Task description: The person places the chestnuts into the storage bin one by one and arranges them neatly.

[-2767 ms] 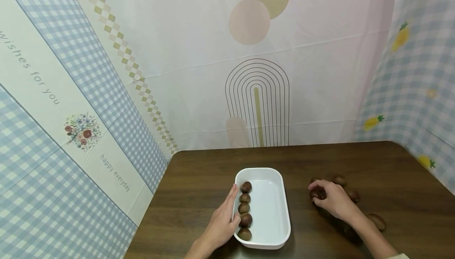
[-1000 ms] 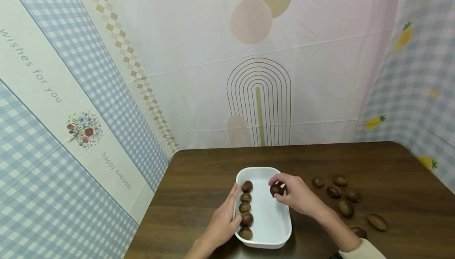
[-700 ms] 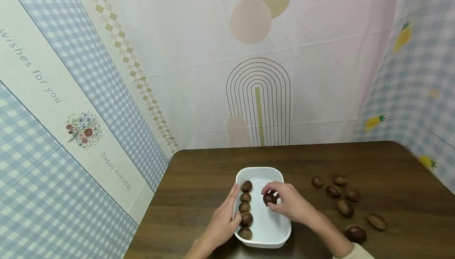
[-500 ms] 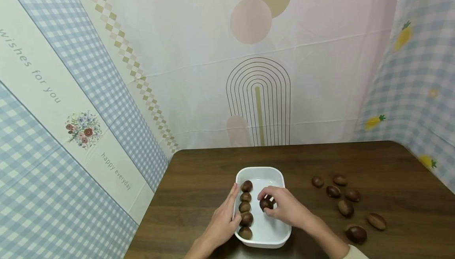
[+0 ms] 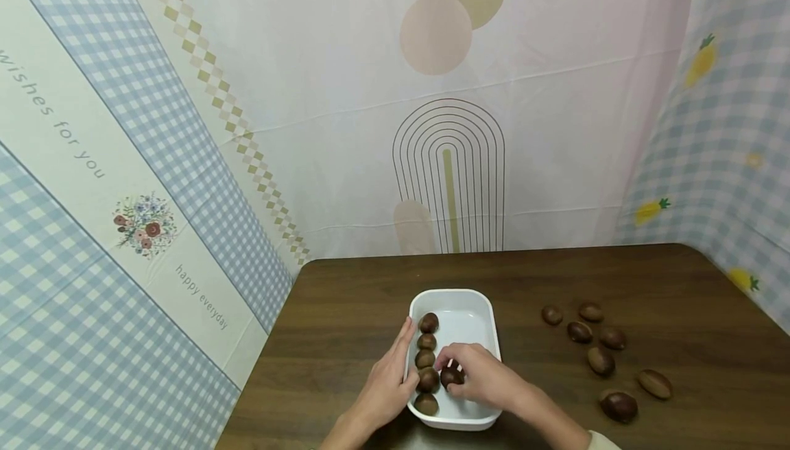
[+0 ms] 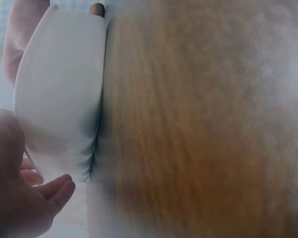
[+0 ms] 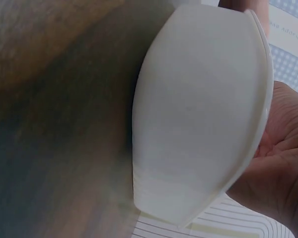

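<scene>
A white rectangular baking dish (image 5: 457,425) stands on the table, a column of several brown chestnuts (image 5: 427,342) lined up along its left inner wall. My left hand (image 5: 387,378) holds the dish's left side, fingers stretched along the outer wall and thumb over the rim. Inside the dish, my right hand (image 5: 484,376) pinches a dark chestnut (image 5: 452,376) between thumb and fingers, just right of the fourth chestnut from the far end. Both wrist views show mostly the dish's outer wall (image 6: 64,74); the right hand's fingertips are hidden behind the dish wall (image 7: 203,109).
Several loose chestnuts (image 5: 601,361) lie scattered on the dark wooden table (image 5: 352,306) right of the dish. A patterned cloth (image 5: 345,127) hangs behind the table's back edge, with checked cloths at both sides.
My right hand has taken a chestnut from the loose group, carried it left into the dish, then lowered it toward the near end beside the column. My left hand stays at the dish.
</scene>
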`<move>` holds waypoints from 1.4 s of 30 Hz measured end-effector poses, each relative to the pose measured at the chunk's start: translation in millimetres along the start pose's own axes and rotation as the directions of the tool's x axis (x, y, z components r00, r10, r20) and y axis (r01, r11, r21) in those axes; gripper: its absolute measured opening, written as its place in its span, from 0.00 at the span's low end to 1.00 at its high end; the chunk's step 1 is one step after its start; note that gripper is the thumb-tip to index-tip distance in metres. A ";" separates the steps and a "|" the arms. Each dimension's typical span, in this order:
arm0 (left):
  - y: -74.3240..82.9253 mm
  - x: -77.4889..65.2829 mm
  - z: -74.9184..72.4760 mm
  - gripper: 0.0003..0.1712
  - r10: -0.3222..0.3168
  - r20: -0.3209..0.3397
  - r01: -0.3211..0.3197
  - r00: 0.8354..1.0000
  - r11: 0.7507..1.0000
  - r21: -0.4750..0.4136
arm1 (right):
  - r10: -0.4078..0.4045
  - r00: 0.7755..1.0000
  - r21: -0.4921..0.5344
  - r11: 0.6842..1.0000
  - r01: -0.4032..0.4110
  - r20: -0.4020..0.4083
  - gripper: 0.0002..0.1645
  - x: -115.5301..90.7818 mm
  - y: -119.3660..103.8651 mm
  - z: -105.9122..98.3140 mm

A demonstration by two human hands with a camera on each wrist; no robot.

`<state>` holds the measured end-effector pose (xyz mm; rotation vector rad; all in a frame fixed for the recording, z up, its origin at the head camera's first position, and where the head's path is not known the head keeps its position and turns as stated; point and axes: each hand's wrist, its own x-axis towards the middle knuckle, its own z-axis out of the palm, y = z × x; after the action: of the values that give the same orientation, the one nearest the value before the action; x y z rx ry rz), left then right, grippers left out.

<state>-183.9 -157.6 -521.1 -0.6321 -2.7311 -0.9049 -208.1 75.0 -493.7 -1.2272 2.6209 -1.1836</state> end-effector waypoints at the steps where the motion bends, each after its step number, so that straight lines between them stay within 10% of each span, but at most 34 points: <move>1: 0.0 -0.1 -0.1 0.47 0.003 -0.002 -0.003 1.000 1.000 0.001 | -0.001 1.000 -0.003 1.000 0.001 0.011 0.18 0.0 -0.4 1.6; 42: 0.6 0.9 -1.1 0.45 0.016 0.001 -0.016 1.000 1.000 0.007 | 0.019 0.991 0.066 0.997 -0.027 0.130 0.10 -0.3 -4.6 9.0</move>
<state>-184.5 -157.5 -519.6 -0.6521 -2.7252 -0.8914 -202.1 67.7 -497.3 -1.2148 2.4750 -1.1386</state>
